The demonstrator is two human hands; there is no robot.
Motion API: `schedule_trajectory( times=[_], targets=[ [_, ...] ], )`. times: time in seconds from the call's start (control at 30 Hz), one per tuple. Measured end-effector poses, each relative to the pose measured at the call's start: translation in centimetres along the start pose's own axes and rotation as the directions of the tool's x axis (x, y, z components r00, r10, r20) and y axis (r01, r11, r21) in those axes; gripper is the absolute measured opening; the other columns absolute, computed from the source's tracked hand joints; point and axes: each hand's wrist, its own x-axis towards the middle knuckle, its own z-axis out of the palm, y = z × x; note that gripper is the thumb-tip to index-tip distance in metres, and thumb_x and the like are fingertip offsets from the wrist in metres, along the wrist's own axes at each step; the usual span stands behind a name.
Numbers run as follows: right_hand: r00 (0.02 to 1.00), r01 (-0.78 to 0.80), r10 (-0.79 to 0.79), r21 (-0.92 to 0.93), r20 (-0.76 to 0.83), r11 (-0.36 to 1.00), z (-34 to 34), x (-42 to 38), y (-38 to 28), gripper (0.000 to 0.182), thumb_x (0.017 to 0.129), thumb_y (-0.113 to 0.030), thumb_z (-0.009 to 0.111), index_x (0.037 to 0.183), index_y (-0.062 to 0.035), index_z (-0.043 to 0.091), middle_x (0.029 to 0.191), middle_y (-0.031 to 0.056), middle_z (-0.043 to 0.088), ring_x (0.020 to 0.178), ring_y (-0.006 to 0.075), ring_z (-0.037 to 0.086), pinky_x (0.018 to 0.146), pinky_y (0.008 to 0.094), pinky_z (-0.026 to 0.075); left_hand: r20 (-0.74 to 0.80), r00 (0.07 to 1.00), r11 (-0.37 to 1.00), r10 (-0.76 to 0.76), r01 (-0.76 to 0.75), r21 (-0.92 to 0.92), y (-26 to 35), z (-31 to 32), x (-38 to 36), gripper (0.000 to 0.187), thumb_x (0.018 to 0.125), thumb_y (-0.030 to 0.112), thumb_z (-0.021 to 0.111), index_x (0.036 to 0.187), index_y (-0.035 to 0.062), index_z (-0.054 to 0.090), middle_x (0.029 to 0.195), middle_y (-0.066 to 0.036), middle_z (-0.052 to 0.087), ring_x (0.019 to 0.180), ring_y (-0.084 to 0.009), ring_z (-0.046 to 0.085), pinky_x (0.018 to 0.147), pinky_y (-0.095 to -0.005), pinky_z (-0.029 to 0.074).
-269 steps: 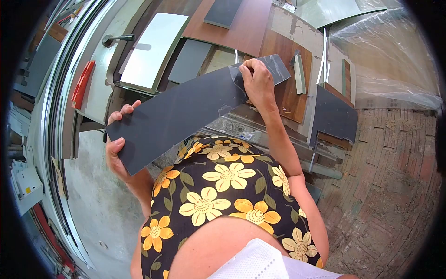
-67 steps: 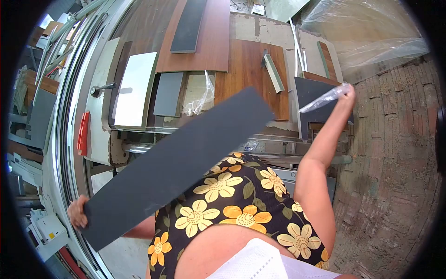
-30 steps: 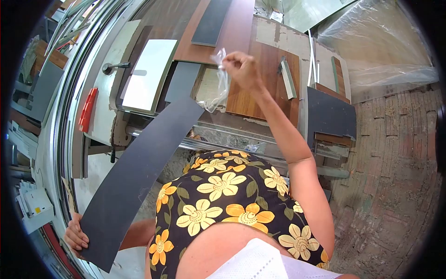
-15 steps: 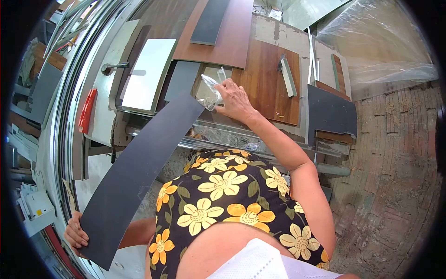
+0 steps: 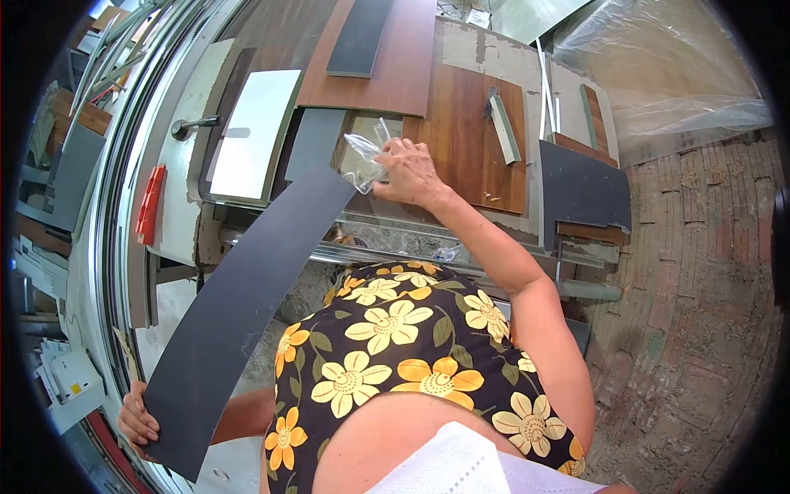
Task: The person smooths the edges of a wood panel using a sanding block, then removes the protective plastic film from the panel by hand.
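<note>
A long dark grey board (image 5: pixel 247 305) slants from the lower left up to the work table. My left hand (image 5: pixel 138 420) grips its lower end, fingers wrapped over the edge. Close by the board's upper end, my right hand (image 5: pixel 409 173) is closed on crumpled clear plastic film (image 5: pixel 362 152). Part of the film is hidden under the fingers. Just beyond lies a smaller grey panel (image 5: pixel 317 142), and a brown wood-grain board (image 5: pixel 461 123) lies to the right of the hand.
A white panel (image 5: pixel 253 136) and a black lever handle (image 5: pixel 196 126) are on the left. Reddish-brown board (image 5: pixel 395 74) carries a dark strip (image 5: pixel 360 37). A red plastic piece (image 5: pixel 150 206) sits by the metal rails. At right, a dark panel (image 5: pixel 583 193) juts over the brick floor (image 5: pixel 691 313).
The view has shifted slightly, so the table and its panels appear a little further left. Both hands keep their hold on the board and the film.
</note>
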Motion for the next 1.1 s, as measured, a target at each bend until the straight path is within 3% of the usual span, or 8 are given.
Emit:
schedule_trajectory(
  times=[0.1, 0.2, 0.3, 0.4, 0.53, 0.63, 0.83, 1.1],
  targets=[
    [0.976, 0.055, -0.067, -0.062, -0.209, 0.997, 1.4, -0.4, -0.3, 0.019, 0.071, -0.02, 0.069, 0.085, -0.0071, 0.069, 0.102, 0.0145, 0.056, 0.097, 0.0283, 0.057, 0.078, 0.0395, 0.043, -0.012, 1.0, 0.999, 0.0, 0.001, 0.037, 0.4, -0.6, 0.0, 0.031, 0.078, 0.039, 0.055, 0.063, 0.0206, 0.035, 0.066, 0.007, 0.034, 0.059, -0.0019, 0.035, 0.066, -0.018, 0.028],
    [0.994, -0.073, 0.075, 0.023, -0.076, 0.997, 2.3, 0.3, 0.8, 0.017, 0.071, -0.017, 0.07, 0.085, -0.0074, 0.069, 0.108, 0.0167, 0.056, 0.101, 0.03, 0.057, 0.081, 0.0408, 0.045, -0.013, 0.998, 0.987, -0.057, 0.058, 0.147, 0.7, -0.9, 0.2, 0.03, 0.08, 0.039, 0.054, 0.064, 0.0207, 0.036, 0.067, 0.006, 0.036, 0.061, -0.0017, 0.036, 0.066, -0.0177, 0.029],
    [0.95, -0.196, 0.277, 0.419, -0.141, 0.886, 2.1, 1.6, 2.0, 0.014, 0.072, -0.014, 0.07, 0.084, -0.0079, 0.07, 0.11, 0.0174, 0.056, 0.105, 0.0312, 0.056, 0.084, 0.0429, 0.046, 0.007, 0.997, 0.957, -0.075, 0.07, 0.281, 1.0, -1.3, 0.6, 0.028, 0.083, 0.04, 0.052, 0.067, 0.0205, 0.041, 0.068, 0.006, 0.039, 0.064, -0.0015, 0.038, 0.068, -0.0169, 0.03],
    [0.927, -0.176, 0.253, 0.273, -0.278, 0.946, 1.5, 2.0, 2.2, 0.012, 0.073, -0.016, 0.067, 0.083, -0.0091, 0.07, 0.109, 0.0177, 0.056, 0.101, 0.0321, 0.057, 0.087, 0.0447, 0.046, -0.003, 0.999, 0.96, -0.043, 0.043, 0.278, 0.5, -1.0, 0.7, 0.027, 0.083, 0.04, 0.052, 0.067, 0.0204, 0.041, 0.068, 0.006, 0.038, 0.063, -0.0017, 0.038, 0.068, -0.0171, 0.03],
    [0.964, -0.252, 0.264, -0.184, 0.043, 0.95, 1.6, 2.0, 0.9, 0.012, 0.073, -0.014, 0.062, 0.083, -0.0113, 0.069, 0.097, 0.0157, 0.062, 0.089, 0.0332, 0.06, 0.076, 0.0426, 0.045, -0.034, 0.999, 0.97, -0.023, 0.031, 0.242, -0.6, -1.4, 1.8, 0.027, 0.084, 0.039, 0.051, 0.067, 0.0203, 0.041, 0.068, 0.006, 0.038, 0.063, -0.002, 0.038, 0.069, -0.0174, 0.03],
    [0.956, -0.277, 0.277, 0.023, -0.091, 0.961, 1.9, 1.5, 0.3, 0.012, 0.073, -0.011, 0.062, 0.085, -0.0098, 0.065, 0.081, 0.0117, 0.064, 0.09, 0.0311, 0.061, 0.076, 0.0432, 0.046, -0.041, 0.999, 0.974, -0.029, 0.037, 0.225, -1.7, -1.6, 2.8, 0.027, 0.084, 0.039, 0.051, 0.068, 0.0202, 0.04, 0.068, 0.006, 0.038, 0.063, -0.0022, 0.038, 0.069, -0.0177, 0.03],
    [0.919, -0.248, 0.368, 0.518, -0.14, 0.818, -4.3, -1.1, -0.4, 0.024, 0.076, -0.013, 0.062, 0.098, -0.0052, 0.06, 0.086, 0.0143, 0.067, 0.084, 0.0293, 0.067, 0.072, 0.0388, 0.051, -0.041, 0.998, 0.977, -0.052, 0.059, 0.206, -4.1, -1.1, 4.2, 0.026, 0.084, 0.038, 0.05, 0.068, 0.0199, 0.04, 0.068, 0.005, 0.038, 0.063, -0.0027, 0.038, 0.07, -0.0181, 0.03],
    [0.904, -0.388, 0.417, 0.601, 0.099, 0.699, -11.6, -13.8, 2.2, 0.025, 0.087, -0.023, 0.06, 0.095, 0.0006, 0.066, 0.076, 0.0086, 0.064, 0.066, 0.0141, 0.062, 0.061, 0.0294, 0.051, -0.029, 0.991, 0.978, -0.128, 0.131, 0.164, -7.4, -0.9, 5.9, 0.025, 0.084, 0.037, 0.049, 0.068, 0.0196, 0.04, 0.068, 0.005, 0.038, 0.062, -0.0033, 0.037, 0.071, -0.0188, 0.03]
  ],
)
